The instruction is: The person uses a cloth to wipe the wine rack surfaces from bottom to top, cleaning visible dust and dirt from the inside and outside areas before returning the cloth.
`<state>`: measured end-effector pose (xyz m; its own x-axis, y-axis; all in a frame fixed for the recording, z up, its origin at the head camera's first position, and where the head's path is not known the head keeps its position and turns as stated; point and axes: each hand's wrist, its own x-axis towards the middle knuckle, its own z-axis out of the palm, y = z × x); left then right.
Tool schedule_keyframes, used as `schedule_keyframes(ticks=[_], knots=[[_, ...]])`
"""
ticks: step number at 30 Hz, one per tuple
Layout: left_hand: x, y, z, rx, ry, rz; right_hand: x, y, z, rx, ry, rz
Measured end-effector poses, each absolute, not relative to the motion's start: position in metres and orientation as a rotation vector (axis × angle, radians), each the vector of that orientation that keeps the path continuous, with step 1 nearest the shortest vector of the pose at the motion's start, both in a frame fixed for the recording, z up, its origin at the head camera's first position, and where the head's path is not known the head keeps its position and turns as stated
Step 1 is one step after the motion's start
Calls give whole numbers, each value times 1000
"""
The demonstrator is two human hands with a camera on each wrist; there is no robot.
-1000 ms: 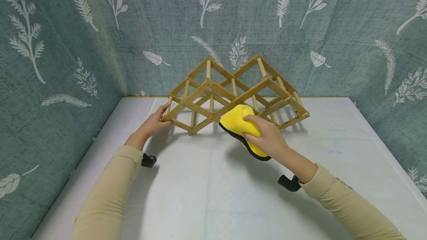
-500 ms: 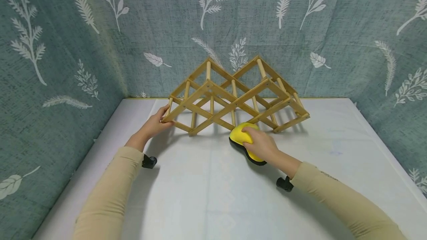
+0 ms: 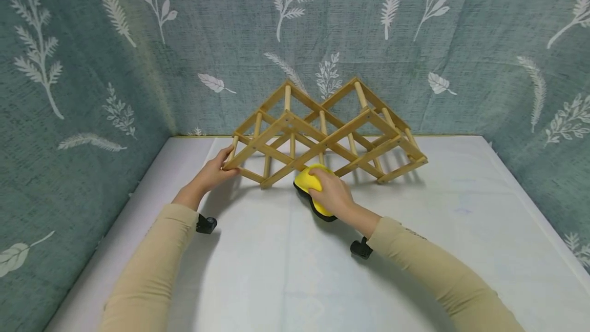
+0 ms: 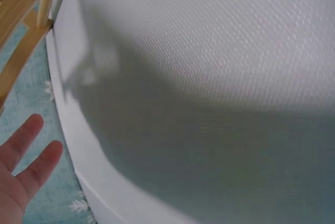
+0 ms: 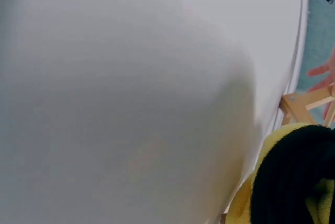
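Observation:
A folding wooden lattice rack (image 3: 325, 143) stands at the back of the table in the head view, its slats crossed in two peaks. My left hand (image 3: 212, 173) grips the rack's left end corner. Two of that hand's fingers (image 4: 42, 169) show extended beside the slats in the left wrist view. A folded yellow cloth with black edging (image 3: 305, 181) is in my right hand (image 3: 334, 193), thumb and fingers pinching it. The cloth lies against the rack's lower front slats near the middle. In the right wrist view, its thick black border (image 5: 285, 171) hides part of the rack.
A white cover spreads over the table (image 3: 258, 270). Teal leaf-patterned fabric (image 3: 221, 24) hangs behind it and at both sides. Black camera mounts (image 3: 206, 224) sit under each wrist.
My right hand has brought the cloth down from the rack's middle front slats to the lower ones, then left along them. The left hand and the rack have stayed in place.

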<state>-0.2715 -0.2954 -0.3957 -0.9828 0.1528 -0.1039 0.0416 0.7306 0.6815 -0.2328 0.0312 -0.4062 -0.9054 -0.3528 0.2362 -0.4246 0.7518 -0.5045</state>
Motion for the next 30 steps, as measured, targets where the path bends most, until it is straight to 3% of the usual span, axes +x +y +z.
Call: schedule_keyframes(ticks=[12,18,30], knots=[[-271,-293,-396,175,2816,1097,-226,23,-404,729,-2688,1026],[-269,-293,-396,170,2798,1102,-210,38,-395,848,-2636,1068],[-271,-293,-397,158,2785,1092,-190,77,-395,804,-2795,896]])
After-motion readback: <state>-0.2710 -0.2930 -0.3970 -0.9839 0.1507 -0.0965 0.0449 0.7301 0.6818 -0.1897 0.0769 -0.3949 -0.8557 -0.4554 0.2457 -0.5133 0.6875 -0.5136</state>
